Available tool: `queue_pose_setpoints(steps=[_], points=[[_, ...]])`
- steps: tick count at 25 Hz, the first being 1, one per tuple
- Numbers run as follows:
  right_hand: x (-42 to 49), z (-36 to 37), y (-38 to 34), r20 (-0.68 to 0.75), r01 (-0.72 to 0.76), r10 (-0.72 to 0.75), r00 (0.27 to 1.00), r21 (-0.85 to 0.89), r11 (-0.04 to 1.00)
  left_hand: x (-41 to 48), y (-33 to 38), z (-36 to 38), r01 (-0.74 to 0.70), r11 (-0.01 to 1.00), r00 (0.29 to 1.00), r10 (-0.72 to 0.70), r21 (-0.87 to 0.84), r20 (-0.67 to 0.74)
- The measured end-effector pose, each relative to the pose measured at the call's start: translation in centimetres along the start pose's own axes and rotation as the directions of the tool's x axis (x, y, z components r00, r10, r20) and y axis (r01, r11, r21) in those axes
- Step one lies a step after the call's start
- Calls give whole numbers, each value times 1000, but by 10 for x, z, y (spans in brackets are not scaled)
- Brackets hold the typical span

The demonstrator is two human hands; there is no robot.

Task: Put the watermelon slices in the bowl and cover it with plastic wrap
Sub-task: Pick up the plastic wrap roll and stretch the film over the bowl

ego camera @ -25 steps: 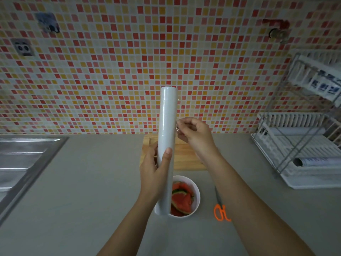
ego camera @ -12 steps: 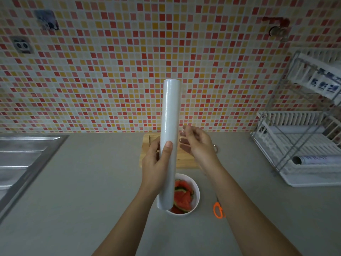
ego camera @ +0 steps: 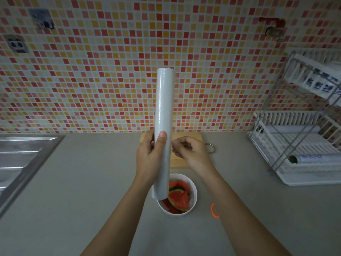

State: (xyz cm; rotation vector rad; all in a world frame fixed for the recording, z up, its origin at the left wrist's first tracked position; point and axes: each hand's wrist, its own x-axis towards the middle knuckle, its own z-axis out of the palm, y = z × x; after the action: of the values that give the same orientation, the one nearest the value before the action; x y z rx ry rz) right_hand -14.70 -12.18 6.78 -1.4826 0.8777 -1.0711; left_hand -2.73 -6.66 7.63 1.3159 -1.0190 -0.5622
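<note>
A white roll of plastic wrap point(ego camera: 164, 111) stands upright in the air above the counter, gripped around its lower half by my left hand point(ego camera: 150, 157). My right hand point(ego camera: 191, 154) is just right of the roll with fingertips pinched together at the roll's edge; whether they hold film is unclear. Below the roll's lower end sits a white bowl point(ego camera: 192, 193) holding several watermelon slices point(ego camera: 180, 197) with red flesh and green rind. The roll hides the bowl's left rim.
A wooden cutting board point(ego camera: 179, 161) lies behind the bowl, mostly hidden by my hands. Orange-handled scissors point(ego camera: 213, 210) lie right of the bowl, partly under my right forearm. A steel sink point(ego camera: 22, 156) is at left, a white dish rack point(ego camera: 302, 145) at right.
My right hand has dropped lower and its fingers have closed into a pinch beside the roll. The roll stays upright in my left hand.
</note>
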Motion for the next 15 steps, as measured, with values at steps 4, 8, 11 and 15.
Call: queue_pose_setpoints(steps=[4, 8, 11, 15], points=[[0, -1, 0, -45, -47, 50, 998, 58, 997, 4, 2, 4, -14, 1000, 1000, 14, -13, -12], [-7, -2, 5, 60, 28, -27, 998, -21, 999, 12, 5, 3, -40, 999, 999, 40, -30, -5], [-4, -7, 8, -12, 19, -19, 1000, 4, 1000, 14, 7, 4, -61, 998, 998, 61, -24, -8], [-11, -5, 14, 82, 1, 0, 997, -15, 1000, 19, 10, 7, -63, 997, 998, 63, -40, -16]])
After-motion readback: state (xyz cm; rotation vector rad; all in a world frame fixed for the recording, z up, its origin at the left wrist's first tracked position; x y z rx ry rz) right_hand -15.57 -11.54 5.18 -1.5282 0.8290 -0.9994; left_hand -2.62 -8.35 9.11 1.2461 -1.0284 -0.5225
